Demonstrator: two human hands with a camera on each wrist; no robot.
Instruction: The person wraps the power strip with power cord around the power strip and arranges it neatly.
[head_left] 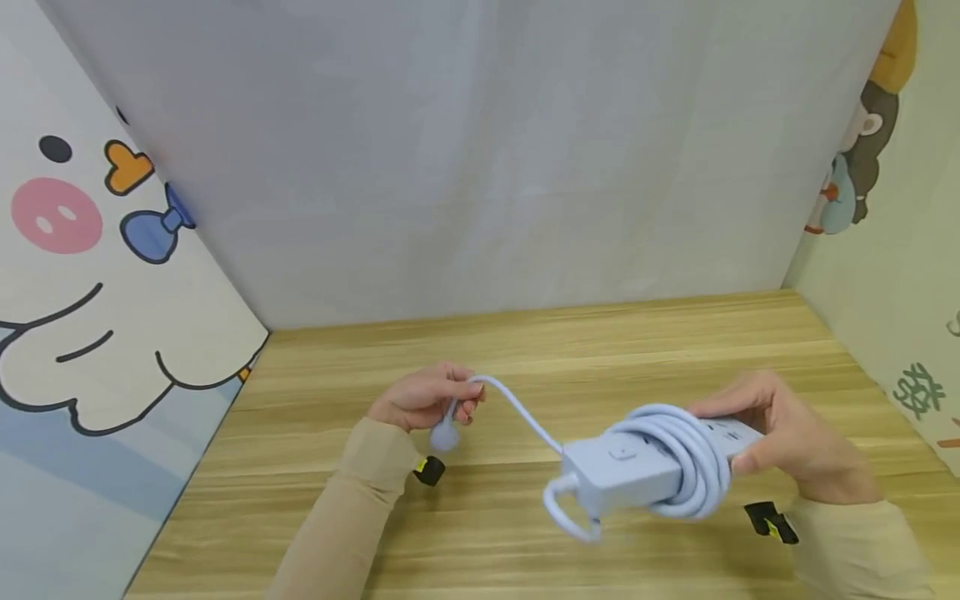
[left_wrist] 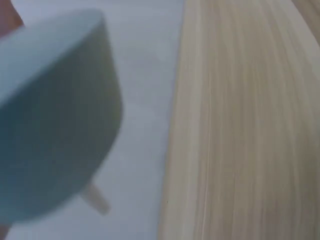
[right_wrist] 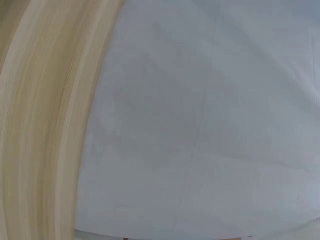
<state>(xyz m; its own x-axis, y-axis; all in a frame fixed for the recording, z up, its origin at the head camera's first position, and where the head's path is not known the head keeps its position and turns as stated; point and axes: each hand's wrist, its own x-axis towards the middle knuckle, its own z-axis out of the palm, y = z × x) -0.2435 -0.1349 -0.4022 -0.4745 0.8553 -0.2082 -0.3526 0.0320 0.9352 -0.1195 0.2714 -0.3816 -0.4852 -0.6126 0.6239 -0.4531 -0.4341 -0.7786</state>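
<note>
A white power strip (head_left: 630, 471) is held above the table by my right hand (head_left: 795, 437), which grips its right end with thumb and fingers. Several turns of its white cord (head_left: 697, 475) wrap round the strip's middle. From the strip's left side a free length of cord runs to my left hand (head_left: 431, 396), which pinches it between thumb and fingers. The plug (head_left: 444, 435) hangs just below that hand. Large and blurred, the plug (left_wrist: 60, 110) fills the left side of the left wrist view, with one prong showing. Neither hand's grip shows in the right wrist view.
The wood-grain table (head_left: 337, 350) ends at a pale curtain (head_left: 487, 167) at the back. Cartoon-printed panels stand at the left (head_left: 112, 275) and right (head_left: 892, 275). Black straps with yellow tags sit at the left wrist (head_left: 430, 471) and right wrist (head_left: 772, 522).
</note>
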